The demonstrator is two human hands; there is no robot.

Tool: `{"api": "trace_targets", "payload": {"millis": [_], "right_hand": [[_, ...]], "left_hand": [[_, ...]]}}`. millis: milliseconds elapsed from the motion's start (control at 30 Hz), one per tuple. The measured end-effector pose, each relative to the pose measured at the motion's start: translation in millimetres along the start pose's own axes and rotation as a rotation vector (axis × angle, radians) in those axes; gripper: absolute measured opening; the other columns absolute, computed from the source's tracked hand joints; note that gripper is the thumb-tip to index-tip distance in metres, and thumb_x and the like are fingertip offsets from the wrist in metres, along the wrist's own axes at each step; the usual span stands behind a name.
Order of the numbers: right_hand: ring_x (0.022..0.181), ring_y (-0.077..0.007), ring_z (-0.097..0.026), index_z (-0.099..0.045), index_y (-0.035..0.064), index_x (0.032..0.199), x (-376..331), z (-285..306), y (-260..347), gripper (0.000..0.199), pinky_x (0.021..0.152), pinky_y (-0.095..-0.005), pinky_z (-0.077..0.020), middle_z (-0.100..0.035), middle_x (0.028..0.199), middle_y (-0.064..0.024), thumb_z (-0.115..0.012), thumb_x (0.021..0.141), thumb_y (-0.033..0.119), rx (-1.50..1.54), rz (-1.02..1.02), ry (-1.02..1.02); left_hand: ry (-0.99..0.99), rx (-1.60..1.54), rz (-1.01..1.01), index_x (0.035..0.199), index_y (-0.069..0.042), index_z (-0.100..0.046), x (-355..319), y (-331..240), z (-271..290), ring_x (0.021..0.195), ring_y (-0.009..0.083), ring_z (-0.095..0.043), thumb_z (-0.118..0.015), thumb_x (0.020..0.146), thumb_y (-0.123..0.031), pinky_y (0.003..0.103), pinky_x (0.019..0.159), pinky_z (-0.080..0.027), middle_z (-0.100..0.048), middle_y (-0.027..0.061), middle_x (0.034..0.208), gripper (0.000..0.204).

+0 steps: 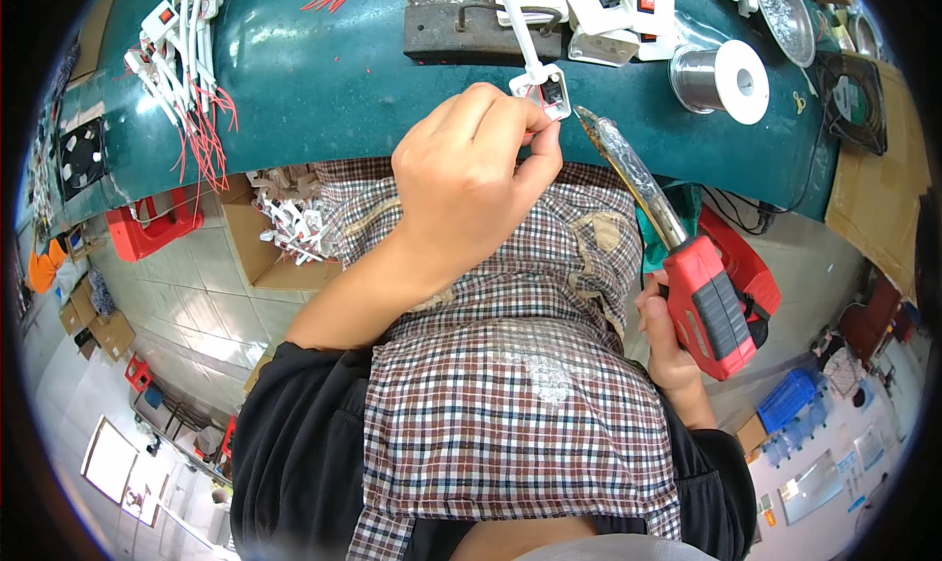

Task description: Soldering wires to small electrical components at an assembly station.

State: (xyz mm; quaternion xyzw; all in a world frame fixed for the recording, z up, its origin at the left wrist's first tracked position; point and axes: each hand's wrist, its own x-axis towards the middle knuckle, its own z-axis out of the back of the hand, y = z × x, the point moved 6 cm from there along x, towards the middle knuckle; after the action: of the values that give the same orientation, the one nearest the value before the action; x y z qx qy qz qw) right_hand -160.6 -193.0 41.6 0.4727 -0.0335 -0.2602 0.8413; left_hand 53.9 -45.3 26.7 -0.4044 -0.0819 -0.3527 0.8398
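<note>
My left hand [471, 159] is closed at the near edge of a small white plastic housing [561, 108], its thumb and fingertips pinched there. A black part and a bit of red wire show inside the housing; whether a wire is also pinched is hidden. From the housing a white cable [518, 24] runs up and away. My right hand [667, 340] grips the red and black handle of a soldering gun [708, 306]. Its long metal barrel slants up to the left, and the dark tip stands just right of the housing, seemingly apart from it.
A dark metal block [432, 33] with a handle lies behind the housing. White switch housings [613, 7] are piled beyond, with a solder spool [738, 82] to their right. White cables with red wires [201, 100] lie at left. Below the green bench [304, 120] stands a carton [245, 242] of white parts.
</note>
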Motion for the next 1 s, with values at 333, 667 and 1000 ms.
{"api": "trace_targets", "payload": {"millis": [333,667,1000], "right_hand": [[0.067,-0.0273,-0.067,-0.071,0.0004,0.097,1.6,-3.9,-3.7,0.019,0.061,-0.0344,-0.0528,-0.068,0.084,-0.0117,-0.078,0.079,0.004,-0.005,0.031,0.028],[0.071,-0.028,-0.07,-0.071,-0.0008,0.099,5.6,-6.2,-3.1,0.022,0.064,-0.0344,-0.0546,-0.07,0.089,-0.0134,-0.079,0.079,0.005,-0.018,0.064,0.04],[0.077,-0.0306,-0.072,-0.071,-0.0018,0.099,1.2,-1.2,-0.8,0.022,0.07,-0.0365,-0.0574,-0.07,0.092,-0.0158,-0.079,0.08,0.005,-0.088,0.085,0.042]], "left_hand": [[-0.02,0.034,-0.021,0.077,-0.009,-0.065,-1.5,1.7,-5.7,0.06,0.0198,-0.06,-0.081,0.073,-0.007,0.032,0.051,-0.046,-0.059,0.0018,0.071,0.016],[-0.024,0.046,-0.01,0.076,-0.01,-0.064,0.6,1.8,-6.1,0.06,0.0204,-0.06,-0.08,0.072,-0.007,0.033,0.051,-0.047,-0.058,0.002,0.071,0.017],[-0.026,0.045,-0.007,0.075,-0.01,-0.065,-0.5,1.8,-7.3,0.061,0.0206,-0.06,-0.079,0.071,-0.007,0.033,0.052,-0.048,-0.059,0.0022,0.072,0.015]]}}
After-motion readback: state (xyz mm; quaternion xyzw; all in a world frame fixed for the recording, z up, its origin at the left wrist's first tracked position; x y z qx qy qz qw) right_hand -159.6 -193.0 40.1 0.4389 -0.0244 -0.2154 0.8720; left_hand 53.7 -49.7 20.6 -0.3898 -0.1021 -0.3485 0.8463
